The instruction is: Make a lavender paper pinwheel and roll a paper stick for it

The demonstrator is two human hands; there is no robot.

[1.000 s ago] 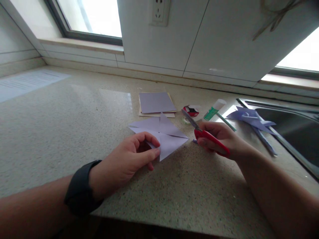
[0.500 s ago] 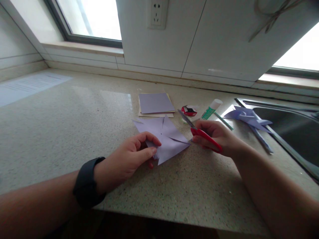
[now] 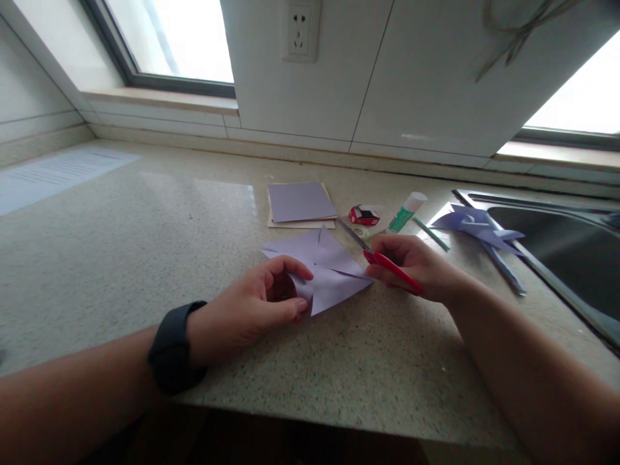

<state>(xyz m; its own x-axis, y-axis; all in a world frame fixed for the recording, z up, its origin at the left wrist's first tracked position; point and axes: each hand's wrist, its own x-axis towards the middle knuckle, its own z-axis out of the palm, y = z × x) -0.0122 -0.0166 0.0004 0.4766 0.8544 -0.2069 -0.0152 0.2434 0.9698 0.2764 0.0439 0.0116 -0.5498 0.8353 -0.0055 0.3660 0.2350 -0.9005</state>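
Observation:
A square of light purple paper (image 3: 334, 292), slit in from its corners and dotted at the centre, is in front of me on the counter. My left hand (image 3: 264, 290) grips its near left edge, thumb on top and other fingers partly hidden by the sheet. In my right hand (image 3: 414, 261) is a pair of red-handled scissors (image 3: 390, 266), blades pointing up and left beyond the paper. That hand is beside the sheet's right corner; whether it touches it I cannot tell.
Behind the paper are a stack of paper squares (image 3: 303, 201), a small red box (image 3: 364, 214), a tape roll (image 3: 358, 231) and a glue stick (image 3: 407, 213). A green stick (image 3: 432, 234) lies nearby. A purple paper pinwheel (image 3: 472, 223) rests by the sink (image 3: 557, 271). A printed sheet (image 3: 62, 171) lies far left.
My left thumb and index finger have spread a little apart at the paper's edge. The right hand and scissors have shifted slightly left. The camera view has moved slightly.

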